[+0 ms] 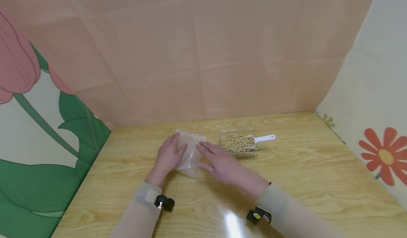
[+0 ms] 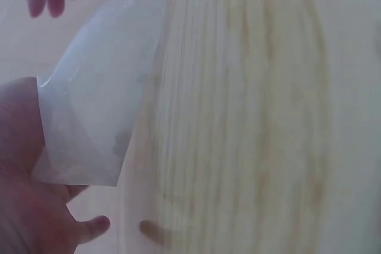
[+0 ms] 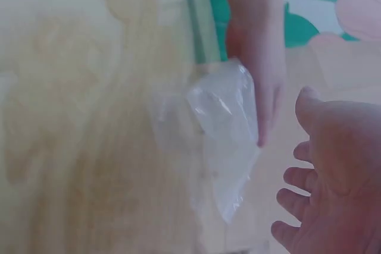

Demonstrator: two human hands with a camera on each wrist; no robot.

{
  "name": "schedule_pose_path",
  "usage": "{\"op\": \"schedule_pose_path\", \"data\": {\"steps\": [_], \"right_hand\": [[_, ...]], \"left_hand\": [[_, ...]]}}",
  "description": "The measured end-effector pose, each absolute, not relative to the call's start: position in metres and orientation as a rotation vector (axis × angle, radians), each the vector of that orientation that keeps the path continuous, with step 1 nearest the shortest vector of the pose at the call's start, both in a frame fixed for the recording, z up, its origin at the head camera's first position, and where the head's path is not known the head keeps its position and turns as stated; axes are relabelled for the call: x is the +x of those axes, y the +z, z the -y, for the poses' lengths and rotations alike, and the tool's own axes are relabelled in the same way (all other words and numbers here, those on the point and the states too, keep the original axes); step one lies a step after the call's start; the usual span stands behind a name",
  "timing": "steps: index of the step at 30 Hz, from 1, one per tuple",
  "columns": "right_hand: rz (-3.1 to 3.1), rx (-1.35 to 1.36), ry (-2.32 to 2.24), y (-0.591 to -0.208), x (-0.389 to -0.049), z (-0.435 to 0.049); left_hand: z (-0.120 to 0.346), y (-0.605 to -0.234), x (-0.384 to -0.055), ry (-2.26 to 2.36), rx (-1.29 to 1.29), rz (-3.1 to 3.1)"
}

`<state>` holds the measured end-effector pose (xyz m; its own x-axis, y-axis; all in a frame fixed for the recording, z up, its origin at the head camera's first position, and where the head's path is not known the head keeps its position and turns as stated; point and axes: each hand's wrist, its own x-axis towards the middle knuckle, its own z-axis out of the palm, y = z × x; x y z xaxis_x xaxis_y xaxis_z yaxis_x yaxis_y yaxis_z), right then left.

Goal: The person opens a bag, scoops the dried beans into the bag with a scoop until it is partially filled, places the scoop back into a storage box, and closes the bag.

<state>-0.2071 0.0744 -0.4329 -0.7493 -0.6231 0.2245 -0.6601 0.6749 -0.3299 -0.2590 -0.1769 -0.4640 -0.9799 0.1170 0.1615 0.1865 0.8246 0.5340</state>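
Plastic bag (image 1: 190,157) over the bench (image 1: 305,170): my left fingers (image 1: 171,142) grip its side; my right fingers (image 1: 210,150), unclenched, hover beside it. I appear to be readying the bag; the next move likely calls for parting its mouth, with beans (image 1: 234,143) in a tub (image 1: 236,132) nearby.

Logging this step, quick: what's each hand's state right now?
Left hand: open, at the plastic bag.
Right hand: open, holding nothing.

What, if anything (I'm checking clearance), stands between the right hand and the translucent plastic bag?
Nothing visible between right hand and bag; the clear rectangular container of beige beans stands to the bag's right.
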Motion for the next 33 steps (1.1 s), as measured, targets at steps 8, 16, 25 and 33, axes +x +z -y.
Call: {"op": "schedule_pose_path", "data": {"steps": [8, 16, 25, 33], "right_hand": [[2.811, 0.905, 0.764, -0.418, -0.224, -0.097], [2.798, 0.778, 0.97, -0.417, -0.238, -0.111], [2.777, 0.665, 1.159, -0.416, -0.248, -0.113], [2.76, 0.665, 1.225, -0.418, -0.254, -0.109]], "left_hand": [[0.177, -0.457, -0.26, -0.927, -0.382, 2.803], [0.178, -0.45, -0.255, -1.037, -0.561, 2.708], [0.18, -0.44, -0.247, -1.224, -0.662, 2.678], [0.182, -0.438, -0.242, -1.275, -0.726, 2.664]]}}
